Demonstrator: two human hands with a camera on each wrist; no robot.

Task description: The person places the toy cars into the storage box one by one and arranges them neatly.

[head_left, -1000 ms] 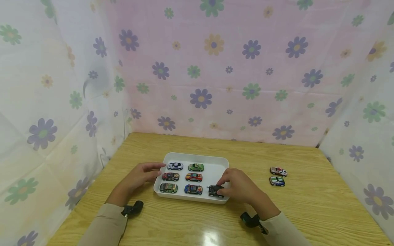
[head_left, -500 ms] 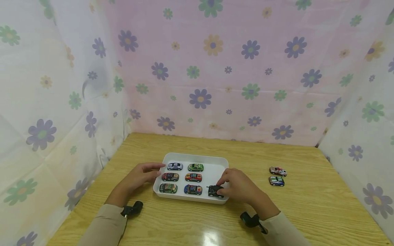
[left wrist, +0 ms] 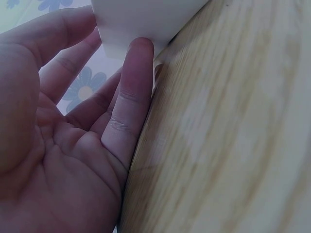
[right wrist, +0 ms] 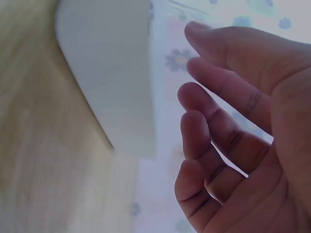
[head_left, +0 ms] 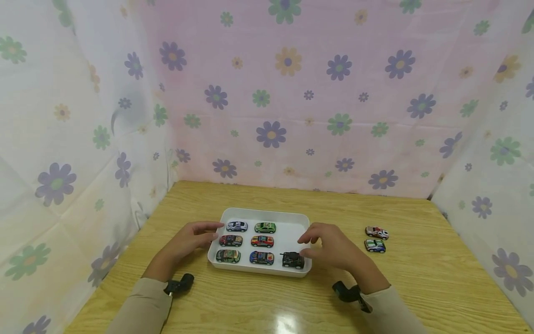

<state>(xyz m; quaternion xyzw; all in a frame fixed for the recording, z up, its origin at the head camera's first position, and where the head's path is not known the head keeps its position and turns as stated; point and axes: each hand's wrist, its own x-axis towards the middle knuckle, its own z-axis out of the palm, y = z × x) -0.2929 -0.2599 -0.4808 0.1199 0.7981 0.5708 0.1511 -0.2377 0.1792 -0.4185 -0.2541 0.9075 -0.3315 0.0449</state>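
A white tray (head_left: 267, 270) holds several toy cars in rows. My left hand (head_left: 189, 241) is at its left end, and a fingertip touches the outer wall of the tray (left wrist: 150, 22). My right hand (head_left: 331, 246) hovers over the tray's right end with loosely bent fingers and nothing between them; the right wrist view shows the hand (right wrist: 243, 121) apart from the wall. Just below those fingers, a black toy tank (head_left: 293, 260) sits in the near right corner. Beside it are a blue car (head_left: 261, 258), a red-and-yellow car (head_left: 262, 241) and a green car (head_left: 265, 227).
On the wooden table (head_left: 417, 278) to the right of the tray lie a white-and-red toy car (head_left: 377, 232) and a green-and-blue one (head_left: 375, 246). Flower-patterned cloth (head_left: 313, 93) encloses the back and both sides.
My right hand has let go of the black toy tank and moved up and slightly right. The tank stays in the tray's corner. My left hand has not moved.
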